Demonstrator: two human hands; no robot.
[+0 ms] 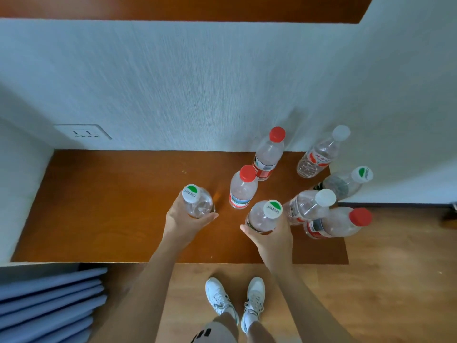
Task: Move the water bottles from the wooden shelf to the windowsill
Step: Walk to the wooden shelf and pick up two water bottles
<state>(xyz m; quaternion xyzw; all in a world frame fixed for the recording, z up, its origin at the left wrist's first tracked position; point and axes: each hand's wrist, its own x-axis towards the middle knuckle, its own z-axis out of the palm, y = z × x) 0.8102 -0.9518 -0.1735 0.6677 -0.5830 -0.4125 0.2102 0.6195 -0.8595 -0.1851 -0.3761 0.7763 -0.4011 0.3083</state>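
Left hand (pixel 184 219) wrapped around a clear plastic bottle with a white-and-green cap (pixel 197 203), fingers curled round its body, thumb across the front. Right hand (pixel 268 237) gripping a second clear green-capped bottle (pixel 263 216) the same way, fingers closed on its lower half. Both bottles over the glossy brown wooden shelf (pixel 111 206). Six more clear bottles upright beside them, three red-capped (pixel 243 186).

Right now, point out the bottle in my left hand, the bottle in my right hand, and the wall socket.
Left-hand bottle (pixel 197 204): head view, clear shoulder below its cap.
Right-hand bottle (pixel 259 216): head view, clear shoulder below its cap.
Wall socket (pixel 84 133): head view, middle of the white faceplate.
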